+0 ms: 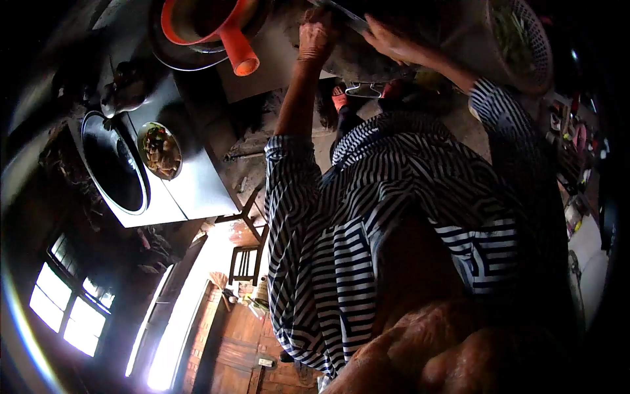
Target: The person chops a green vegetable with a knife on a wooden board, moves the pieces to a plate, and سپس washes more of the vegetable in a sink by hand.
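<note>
Left side of the room: a pale worktop (pixel 203 192) carries a large dark basin (pixel 111 167) and, just beside it, a dish of food (pixel 161 157) with pale pieces and some green. Near the top edge, an orange ladle-like vessel (pixel 239 51) with a thick handle sits over a dark round pan (pixel 172 58). A perforated basket (pixel 543 73) at upper right contains greens. Lower left: a bright window (pixel 50 287), a chair (pixel 245 264) and a broom (pixel 218 280).

The person's left hand (pixel 317 34) is curled, knuckles up, at the top edge; whether it is clamped on anything cannot be told. The right hand (pixel 392 43) lies near the end of a shiny metal strip (pixel 351 14), possibly a blade; its grip cannot be confirmed. The strip lies at the top edge, between the hands, which are apart.

The strip's upper part is cut off by the frame, as are the vessel and basket. The area beyond the hands is too dark to read. Clutter (pixel 577 141) along the right is blurred, and the corners are black.
</note>
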